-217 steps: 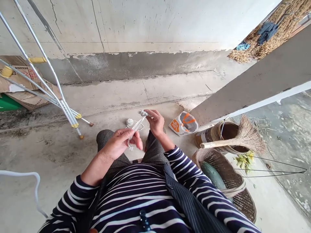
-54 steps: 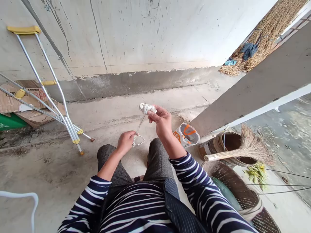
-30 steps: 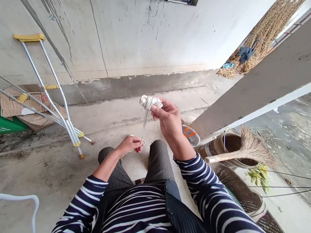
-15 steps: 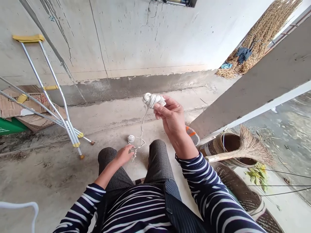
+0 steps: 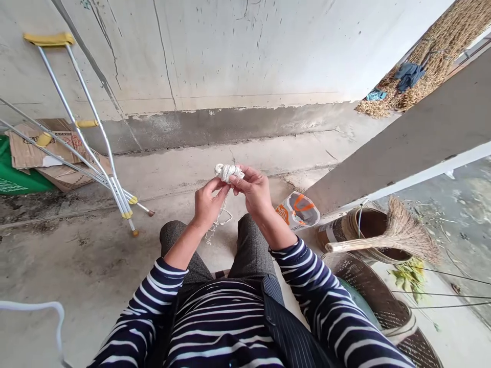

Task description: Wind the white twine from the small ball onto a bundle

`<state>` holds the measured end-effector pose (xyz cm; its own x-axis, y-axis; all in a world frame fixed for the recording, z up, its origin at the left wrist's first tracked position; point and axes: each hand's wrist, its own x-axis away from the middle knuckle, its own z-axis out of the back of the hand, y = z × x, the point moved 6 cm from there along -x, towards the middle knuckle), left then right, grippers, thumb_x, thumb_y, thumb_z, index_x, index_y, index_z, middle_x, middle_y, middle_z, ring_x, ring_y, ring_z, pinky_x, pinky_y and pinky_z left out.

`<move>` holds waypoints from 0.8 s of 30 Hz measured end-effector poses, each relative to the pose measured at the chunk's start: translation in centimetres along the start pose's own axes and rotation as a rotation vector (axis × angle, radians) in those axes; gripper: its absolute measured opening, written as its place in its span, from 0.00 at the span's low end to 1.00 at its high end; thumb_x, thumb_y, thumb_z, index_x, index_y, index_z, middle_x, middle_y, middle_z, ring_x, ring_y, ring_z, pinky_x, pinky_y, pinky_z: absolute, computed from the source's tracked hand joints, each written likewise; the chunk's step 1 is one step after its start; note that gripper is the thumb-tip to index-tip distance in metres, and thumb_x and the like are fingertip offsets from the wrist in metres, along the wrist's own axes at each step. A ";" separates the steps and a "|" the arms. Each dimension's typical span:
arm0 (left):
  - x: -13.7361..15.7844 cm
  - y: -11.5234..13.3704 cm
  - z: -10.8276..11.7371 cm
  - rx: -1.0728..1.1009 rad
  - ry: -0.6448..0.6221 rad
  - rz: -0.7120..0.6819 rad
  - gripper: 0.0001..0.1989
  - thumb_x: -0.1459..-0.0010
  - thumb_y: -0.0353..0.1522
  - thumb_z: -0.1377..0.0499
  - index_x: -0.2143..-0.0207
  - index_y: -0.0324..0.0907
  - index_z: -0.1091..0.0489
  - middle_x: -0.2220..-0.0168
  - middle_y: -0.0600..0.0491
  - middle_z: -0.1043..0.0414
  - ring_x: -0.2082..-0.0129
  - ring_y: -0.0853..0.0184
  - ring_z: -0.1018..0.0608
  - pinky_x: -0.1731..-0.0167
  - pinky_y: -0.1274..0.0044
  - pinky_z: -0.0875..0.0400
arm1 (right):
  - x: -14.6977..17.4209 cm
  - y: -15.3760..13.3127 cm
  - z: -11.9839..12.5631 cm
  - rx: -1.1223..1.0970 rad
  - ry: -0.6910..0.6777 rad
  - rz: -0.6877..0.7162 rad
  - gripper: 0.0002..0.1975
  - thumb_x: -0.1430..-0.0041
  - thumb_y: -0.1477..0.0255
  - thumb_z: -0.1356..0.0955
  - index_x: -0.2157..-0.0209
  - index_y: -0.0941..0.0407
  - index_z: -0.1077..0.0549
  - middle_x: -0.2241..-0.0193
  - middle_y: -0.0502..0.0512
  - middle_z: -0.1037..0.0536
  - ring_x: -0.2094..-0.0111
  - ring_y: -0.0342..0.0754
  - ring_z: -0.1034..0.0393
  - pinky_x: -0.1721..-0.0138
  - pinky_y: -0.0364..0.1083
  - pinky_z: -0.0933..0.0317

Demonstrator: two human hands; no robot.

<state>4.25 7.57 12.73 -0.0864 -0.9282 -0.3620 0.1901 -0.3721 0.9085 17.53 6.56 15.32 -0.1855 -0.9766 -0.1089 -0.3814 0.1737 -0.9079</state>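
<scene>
A small wound bundle of white cord point(image 5: 227, 171) is held up in front of my knees. My right hand point(image 5: 255, 191) grips its right end between thumb and fingers. My left hand point(image 5: 209, 202) is closed at the bundle's lower left, thumb and fingertips pinched on the cord. Under the hands a loose length of cord point(image 5: 221, 221) dangles in loops between my knees. The small round ball of cord is hidden from view, and the exact strand in my left fingertips is too small to make out.
Crutches point(image 5: 95, 122) lean by the wall at left, near flattened cardboard point(image 5: 57, 153) and a green container point(image 5: 17, 171). To my right are an orange-and-white bag point(image 5: 297, 209), a bucket point(image 5: 339, 227) with a broom point(image 5: 406, 235) across it, and a woven basket point(image 5: 412, 340).
My left hand has risen from the hanging cord to the bundle and closed there. My right hand has lowered the bundle slightly and drawn it toward the left. The view has shifted a little.
</scene>
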 end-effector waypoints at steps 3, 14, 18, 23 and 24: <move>0.1 -1.1 -0.2 -0.009 0.014 0.090 0.12 0.39 0.39 0.39 0.70 0.39 0.23 0.72 0.55 0.22 0.68 0.67 0.21 0.63 0.79 0.31 | 0.1 0.4 -0.4 -0.010 -0.032 0.002 0.20 0.61 0.63 0.20 0.68 0.56 0.24 0.79 0.45 0.27 0.81 0.39 0.38 0.81 0.41 0.43; 3.0 -3.4 -1.8 0.313 -0.205 0.351 0.11 0.43 0.38 0.38 0.69 0.39 0.23 0.71 0.51 0.23 0.68 0.67 0.25 0.62 0.77 0.31 | -1.8 2.2 1.8 0.180 0.045 0.044 0.18 0.57 0.62 0.23 0.66 0.56 0.25 0.78 0.45 0.29 0.79 0.39 0.39 0.79 0.41 0.42; 5.4 -4.6 -2.0 0.404 -0.315 0.457 0.11 0.44 0.37 0.37 0.70 0.37 0.23 0.70 0.50 0.23 0.67 0.66 0.23 0.58 0.74 0.29 | -3.1 3.6 3.6 0.294 0.048 0.108 0.16 0.55 0.61 0.24 0.66 0.56 0.24 0.75 0.47 0.28 0.77 0.39 0.39 0.79 0.41 0.41; 7.9 -5.9 -1.6 0.397 -0.435 0.513 0.14 0.41 0.40 0.37 0.66 0.37 0.21 0.65 0.46 0.20 0.62 0.61 0.20 0.54 0.71 0.27 | -3.5 6.5 5.7 0.391 0.059 0.094 0.14 0.53 0.64 0.25 0.66 0.56 0.24 0.75 0.47 0.27 0.76 0.39 0.38 0.78 0.40 0.37; 8.0 -6.4 -1.3 0.342 -0.424 0.508 0.13 0.42 0.40 0.37 0.66 0.38 0.21 0.65 0.46 0.19 0.61 0.60 0.20 0.53 0.70 0.27 | -3.4 6.8 5.8 0.402 0.054 0.098 0.14 0.53 0.64 0.25 0.65 0.56 0.23 0.74 0.47 0.27 0.75 0.40 0.37 0.78 0.40 0.37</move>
<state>3.60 2.50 3.78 -0.4523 -0.8757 0.1689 -0.0014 0.1900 0.9818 20.80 10.31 7.13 -0.2545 -0.9480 -0.1911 0.0225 0.1918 -0.9812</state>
